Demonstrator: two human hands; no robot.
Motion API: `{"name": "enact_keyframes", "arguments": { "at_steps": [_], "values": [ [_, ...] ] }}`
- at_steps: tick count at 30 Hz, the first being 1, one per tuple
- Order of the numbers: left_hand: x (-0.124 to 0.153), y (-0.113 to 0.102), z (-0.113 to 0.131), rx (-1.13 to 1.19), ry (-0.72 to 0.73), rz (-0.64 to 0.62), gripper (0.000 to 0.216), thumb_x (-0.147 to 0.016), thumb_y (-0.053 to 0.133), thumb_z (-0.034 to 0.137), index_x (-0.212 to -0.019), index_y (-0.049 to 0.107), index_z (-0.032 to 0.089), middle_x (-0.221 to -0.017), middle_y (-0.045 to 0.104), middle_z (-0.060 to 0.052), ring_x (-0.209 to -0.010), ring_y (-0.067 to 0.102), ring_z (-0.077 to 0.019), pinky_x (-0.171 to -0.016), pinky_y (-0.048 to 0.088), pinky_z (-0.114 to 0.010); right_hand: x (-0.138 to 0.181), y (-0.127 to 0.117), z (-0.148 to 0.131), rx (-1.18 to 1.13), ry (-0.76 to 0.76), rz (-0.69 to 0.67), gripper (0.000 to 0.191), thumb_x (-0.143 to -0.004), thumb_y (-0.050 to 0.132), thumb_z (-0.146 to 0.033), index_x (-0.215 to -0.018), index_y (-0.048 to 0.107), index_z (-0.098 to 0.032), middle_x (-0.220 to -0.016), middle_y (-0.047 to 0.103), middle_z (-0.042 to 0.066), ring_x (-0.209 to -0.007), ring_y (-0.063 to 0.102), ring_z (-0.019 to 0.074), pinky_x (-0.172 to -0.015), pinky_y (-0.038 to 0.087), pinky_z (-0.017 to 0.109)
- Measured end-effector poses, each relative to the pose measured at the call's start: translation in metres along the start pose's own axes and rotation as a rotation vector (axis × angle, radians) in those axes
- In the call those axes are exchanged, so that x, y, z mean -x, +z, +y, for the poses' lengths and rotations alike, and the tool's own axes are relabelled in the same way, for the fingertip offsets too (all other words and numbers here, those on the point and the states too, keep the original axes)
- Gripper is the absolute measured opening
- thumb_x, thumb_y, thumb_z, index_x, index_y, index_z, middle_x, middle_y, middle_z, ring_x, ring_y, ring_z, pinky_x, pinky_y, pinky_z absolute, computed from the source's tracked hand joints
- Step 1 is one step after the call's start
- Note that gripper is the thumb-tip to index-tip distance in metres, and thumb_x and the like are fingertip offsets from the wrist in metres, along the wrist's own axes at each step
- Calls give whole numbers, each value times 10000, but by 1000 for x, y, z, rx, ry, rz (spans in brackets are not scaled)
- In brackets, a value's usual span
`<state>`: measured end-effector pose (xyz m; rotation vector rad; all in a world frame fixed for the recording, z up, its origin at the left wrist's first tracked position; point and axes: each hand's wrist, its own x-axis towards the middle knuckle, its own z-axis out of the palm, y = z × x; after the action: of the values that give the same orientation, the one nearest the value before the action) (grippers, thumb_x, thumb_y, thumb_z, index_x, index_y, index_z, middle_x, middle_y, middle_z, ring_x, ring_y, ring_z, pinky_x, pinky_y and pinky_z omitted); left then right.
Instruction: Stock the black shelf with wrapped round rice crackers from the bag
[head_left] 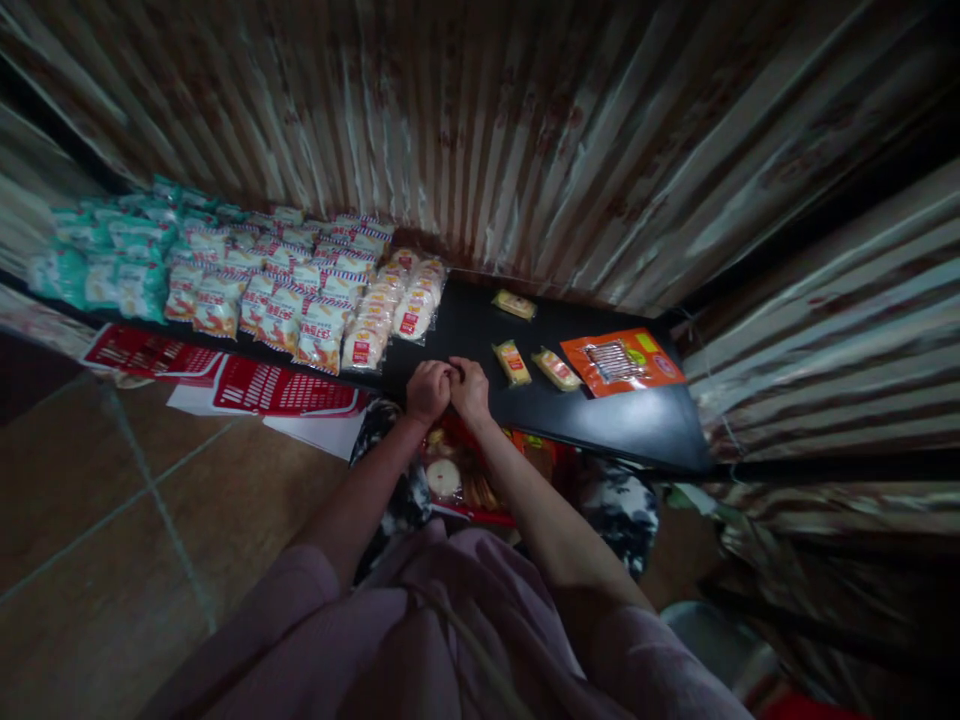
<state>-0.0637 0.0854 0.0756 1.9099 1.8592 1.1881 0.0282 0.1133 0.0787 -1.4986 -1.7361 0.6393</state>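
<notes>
A striped curtain point(480, 130) is hung behind the black table point(466, 325). Along the table's left part, green packs point(142, 285) and white packs point(277, 310) are lined up. Below the table's front edge, a red basket point(472, 515) is filled with wrapped snacks. Near the table's right end, an orange packet point(624, 362) is laid flat. At the table's front edge, near its middle, the left hand point(429, 390) and the right hand point(470, 388) are held touching, fingers curled inward; whether anything is pinched cannot be told. On the table's right part, three yellow packets point(512, 362) are laid apart. They are judged light, slippery-wrapped and easily crumbled, best taken gently by the long sides or sealed ends.
</notes>
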Motion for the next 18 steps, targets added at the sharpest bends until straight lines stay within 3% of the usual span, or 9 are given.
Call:
{"name": "enact_keyframes", "arguments": {
  "at_steps": [5, 13, 18],
  "values": [
    [21, -1, 9, -10, 39, -79, 239, -767, 387, 85, -794, 595, 200, -845, 612, -65, -853, 536, -197, -846, 426, -322, 28, -14, 1, -9, -1, -18, 291, -783, 404, -119, -917, 661, -144, -918, 643, 85, -862, 571, 168, -851, 439, 289],
    [80, 12, 16, 93, -48, -18, 192, -832, 372, 145, -822, 558, 193, -860, 582, -60, -855, 555, -166, -817, 441, -283, 75, -27, 11, -10, -78, -82, 306, -760, 385, -88, -853, 663, -174, -866, 632, 57, -849, 572, 164, -829, 450, 274],
    [89, 17, 13, 97, -56, -89, 127, -825, 416, 177, -835, 542, 194, -854, 601, -59, -862, 572, -175, -827, 445, -293, 85, -28, 17, -17, -87, -82, 324, -777, 363, -85, -870, 662, -165, -873, 623, 63, -853, 565, 159, -815, 451, 256]
  ]
}}
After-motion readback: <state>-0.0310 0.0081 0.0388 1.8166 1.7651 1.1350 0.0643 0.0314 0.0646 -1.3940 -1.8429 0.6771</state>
